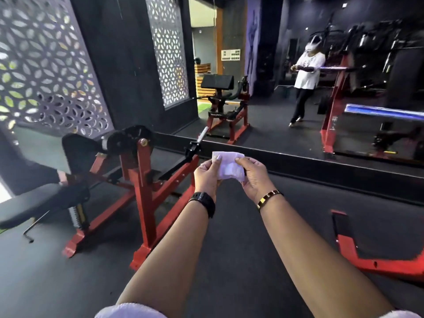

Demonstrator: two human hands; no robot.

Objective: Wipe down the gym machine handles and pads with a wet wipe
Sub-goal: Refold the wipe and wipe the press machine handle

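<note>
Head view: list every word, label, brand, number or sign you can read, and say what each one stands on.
No text reads clearly in this view.
On the wall chart at the far wall: printed blocks, too small to read.
On the red upright in the mirror: white marks, too blurred to read.
On the wet wipe, pinched by the left hand and right hand: no print visible.
</note>
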